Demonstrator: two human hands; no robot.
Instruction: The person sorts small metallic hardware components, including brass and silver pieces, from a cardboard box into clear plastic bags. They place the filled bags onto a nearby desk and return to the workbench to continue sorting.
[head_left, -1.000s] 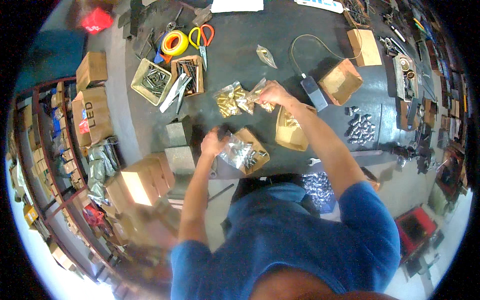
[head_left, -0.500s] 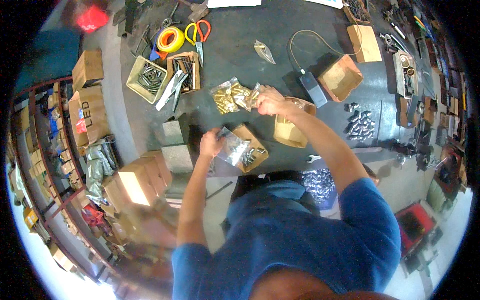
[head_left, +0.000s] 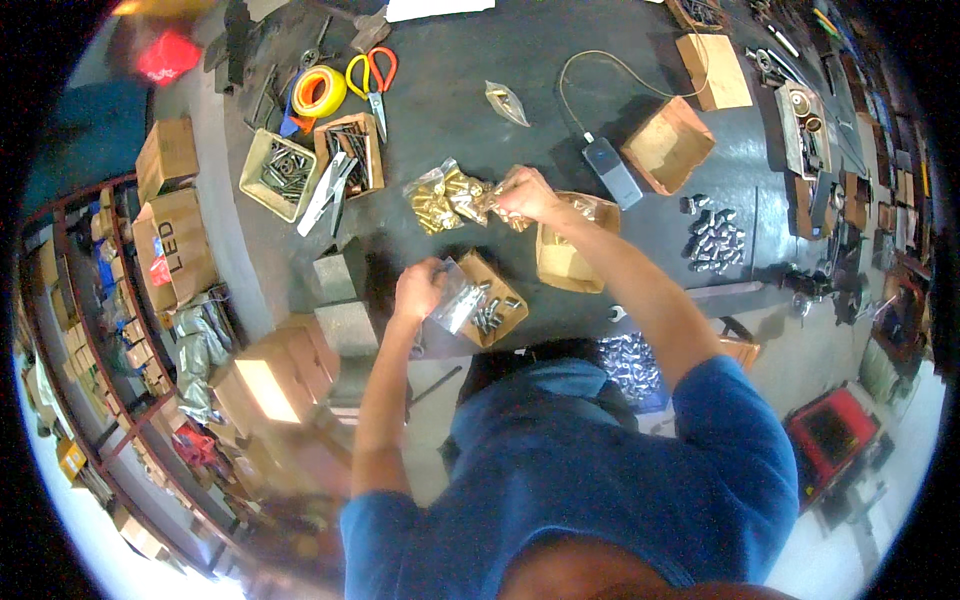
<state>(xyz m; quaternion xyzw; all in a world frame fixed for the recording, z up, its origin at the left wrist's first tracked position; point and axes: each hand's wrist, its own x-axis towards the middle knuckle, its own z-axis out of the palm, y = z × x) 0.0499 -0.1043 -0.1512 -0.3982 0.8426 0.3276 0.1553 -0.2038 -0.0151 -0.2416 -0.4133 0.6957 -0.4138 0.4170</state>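
Observation:
My left hand (head_left: 420,288) pinches the edge of a clear plastic bag (head_left: 456,305) with small silvery metal parts in it. The bag leans over the left side of a small cardboard box (head_left: 512,322) that holds more such parts. Farther off, my right hand (head_left: 526,196) has its fingers closed at the right end of clear bags of brass fittings (head_left: 440,203). Its fingertips are partly hidden, but they seem to grip the bag plastic. Under my right forearm stands a second open cardboard box (head_left: 568,262) with a clear bag at its far end.
At left are bins of dark metal pieces (head_left: 280,170), scissors (head_left: 376,100) and yellow tape (head_left: 318,92). At right lie a corded phone-like device (head_left: 610,170), an open box (head_left: 668,148) and loose metal fittings (head_left: 715,245). A small bag (head_left: 507,103) lies farther back.
The whole view has shifted slightly. More brass fittings now show beneath my right hand. My left hand keeps its hold on the clear bag beside the box.

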